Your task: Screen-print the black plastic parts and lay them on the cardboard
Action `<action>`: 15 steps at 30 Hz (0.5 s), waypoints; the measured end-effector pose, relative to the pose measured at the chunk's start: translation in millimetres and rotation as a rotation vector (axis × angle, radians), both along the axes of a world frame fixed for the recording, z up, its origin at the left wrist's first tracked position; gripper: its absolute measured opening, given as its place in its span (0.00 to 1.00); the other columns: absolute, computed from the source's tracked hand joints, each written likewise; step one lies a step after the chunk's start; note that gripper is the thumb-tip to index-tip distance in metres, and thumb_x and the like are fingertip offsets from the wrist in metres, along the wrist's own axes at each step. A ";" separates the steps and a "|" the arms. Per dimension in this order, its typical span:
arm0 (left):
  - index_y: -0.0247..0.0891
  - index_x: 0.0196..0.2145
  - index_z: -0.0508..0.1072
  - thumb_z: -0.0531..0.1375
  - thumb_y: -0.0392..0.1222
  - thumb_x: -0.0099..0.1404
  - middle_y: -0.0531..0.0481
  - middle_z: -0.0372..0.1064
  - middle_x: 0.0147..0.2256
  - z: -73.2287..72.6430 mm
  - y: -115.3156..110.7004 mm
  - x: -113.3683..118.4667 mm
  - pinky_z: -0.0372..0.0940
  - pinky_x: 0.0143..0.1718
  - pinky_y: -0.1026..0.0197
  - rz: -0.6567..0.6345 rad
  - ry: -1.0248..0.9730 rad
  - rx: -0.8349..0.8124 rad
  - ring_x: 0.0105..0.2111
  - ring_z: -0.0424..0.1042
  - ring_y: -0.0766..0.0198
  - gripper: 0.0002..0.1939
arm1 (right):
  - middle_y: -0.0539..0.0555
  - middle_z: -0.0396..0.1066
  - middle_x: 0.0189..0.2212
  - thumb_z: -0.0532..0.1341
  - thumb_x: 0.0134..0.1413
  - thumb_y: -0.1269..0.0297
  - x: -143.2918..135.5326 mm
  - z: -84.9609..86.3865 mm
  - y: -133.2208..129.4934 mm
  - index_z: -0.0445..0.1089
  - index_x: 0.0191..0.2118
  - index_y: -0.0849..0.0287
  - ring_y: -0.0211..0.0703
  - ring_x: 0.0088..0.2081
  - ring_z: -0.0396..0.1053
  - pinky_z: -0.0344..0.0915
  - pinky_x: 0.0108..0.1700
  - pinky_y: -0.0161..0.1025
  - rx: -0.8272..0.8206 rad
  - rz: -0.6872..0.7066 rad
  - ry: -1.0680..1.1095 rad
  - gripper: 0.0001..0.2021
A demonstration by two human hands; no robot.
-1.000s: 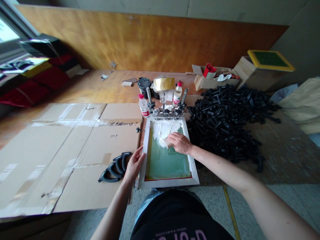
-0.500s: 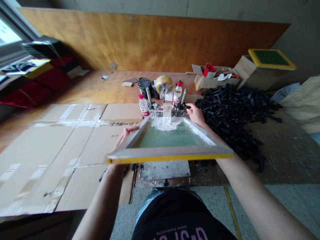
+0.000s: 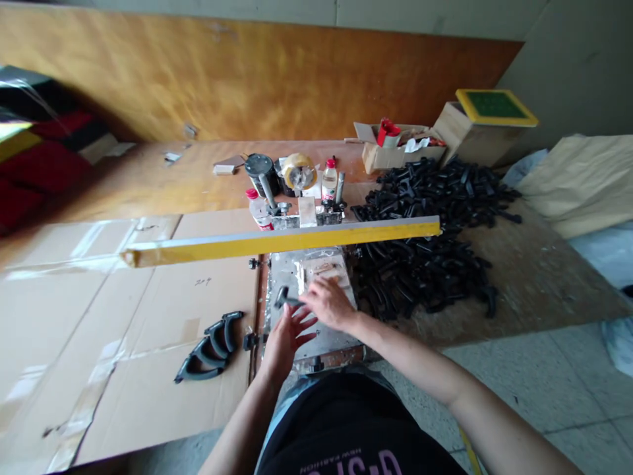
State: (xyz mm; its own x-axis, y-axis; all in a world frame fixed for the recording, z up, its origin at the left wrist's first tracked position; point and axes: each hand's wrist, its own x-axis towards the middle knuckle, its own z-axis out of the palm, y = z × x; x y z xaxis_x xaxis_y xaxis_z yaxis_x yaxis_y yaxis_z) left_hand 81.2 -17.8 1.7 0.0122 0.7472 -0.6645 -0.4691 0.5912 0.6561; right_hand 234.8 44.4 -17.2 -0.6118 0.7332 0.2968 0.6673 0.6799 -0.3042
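Over the metal base plate (image 3: 329, 333) of a screen-printing stand, my right hand (image 3: 330, 303) pinches one end of a curved black plastic handle (image 3: 283, 298). My left hand (image 3: 284, 340) is just below the handle, palm up with fingers spread; whether a fingertip touches the part I cannot tell. Beyond both hands the screen frame (image 3: 297, 241) is tilted up, its yellow front edge toward me, and neither hand is on it. A pale block (image 3: 324, 267) sits on the plate under the raised frame. Several similar black handles (image 3: 212, 349) lie in a row on cardboard at the left.
A large heap of black handles (image 3: 425, 198) covers the table at the right. Flattened cardboard (image 3: 123, 349) spreads over the left. Behind the frame stand bottles (image 3: 330, 181), a black tub (image 3: 260, 173) and a tape roll (image 3: 299, 173). An open carton (image 3: 390, 158) is farther back.
The screen frame has swung up, and my left hand has let go of it. My right hand has come from the heap's edge to the plate with a black handle. The view has shifted.
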 end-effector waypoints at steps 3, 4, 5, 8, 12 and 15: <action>0.34 0.34 0.72 0.54 0.48 0.69 0.46 0.75 0.29 -26.6 -32.0 -29.1 0.69 0.26 0.62 0.214 0.115 -0.053 0.31 0.78 0.58 0.14 | 0.51 0.72 0.35 0.58 0.65 0.61 7.9 -6.9 -19.7 0.74 0.47 0.52 0.42 0.40 0.66 0.61 0.44 0.38 -0.033 0.186 -0.007 0.09; 0.34 0.35 0.72 0.52 0.48 0.70 0.45 0.75 0.29 -36.6 -43.3 -46.8 0.69 0.25 0.62 0.283 0.194 -0.071 0.30 0.77 0.59 0.16 | 0.51 0.73 0.35 0.58 0.65 0.62 21.6 -12.4 -20.1 0.74 0.47 0.52 0.41 0.40 0.66 0.62 0.44 0.37 -0.068 0.127 -0.014 0.09; 0.34 0.36 0.72 0.49 0.48 0.71 0.45 0.76 0.31 -47.5 -55.0 -67.3 0.69 0.26 0.62 0.346 0.271 -0.106 0.30 0.77 0.59 0.18 | 0.52 0.73 0.36 0.58 0.65 0.64 40.0 -18.7 -17.6 0.74 0.45 0.54 0.41 0.40 0.67 0.62 0.44 0.37 -0.104 0.001 -0.031 0.09; 0.37 0.34 0.71 0.45 0.46 0.70 0.47 0.75 0.27 -82.3 -88.8 -132.0 0.70 0.25 0.61 0.496 0.451 -0.277 0.27 0.76 0.60 0.18 | 0.56 0.74 0.39 0.57 0.64 0.69 105.6 -38.5 -1.8 0.74 0.41 0.58 0.43 0.44 0.69 0.63 0.47 0.37 -0.222 -0.506 -0.174 0.08; 0.38 0.30 0.70 0.51 0.49 0.66 0.44 0.72 0.23 -117.7 -105.3 -189.4 0.69 0.22 0.59 0.428 0.499 -0.465 0.22 0.73 0.59 0.15 | 0.60 0.72 0.46 0.63 0.56 0.68 153.1 -57.3 13.3 0.74 0.43 0.60 0.48 0.49 0.70 0.65 0.48 0.39 -0.489 -0.736 -0.386 0.09; 0.37 0.27 0.69 0.48 0.50 0.68 0.43 0.72 0.20 -129.8 -94.7 -210.5 0.68 0.20 0.60 0.302 0.546 -0.474 0.20 0.71 0.59 0.19 | 0.62 0.70 0.51 0.60 0.54 0.72 154.8 -60.9 17.2 0.74 0.39 0.60 0.50 0.51 0.70 0.65 0.48 0.40 -0.592 -0.739 -0.389 0.08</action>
